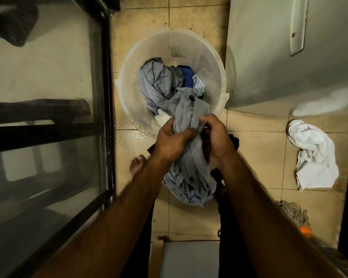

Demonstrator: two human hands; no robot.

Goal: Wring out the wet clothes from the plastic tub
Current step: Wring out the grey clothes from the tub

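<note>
A translucent plastic tub stands on the tiled floor ahead of me. Inside it lies a heap of wet clothes: grey cloth, a dark blue piece and a bit of white. A long grey garment runs from the tub up through both my hands and hangs down in folds below them. My left hand and my right hand are both closed around it, side by side, just over the tub's near rim.
A white cloth lies crumpled on the floor at the right. A dark-framed glass panel stands at the left, a white appliance at the upper right. A mop head lies at the lower right. My bare foot stands near the tub.
</note>
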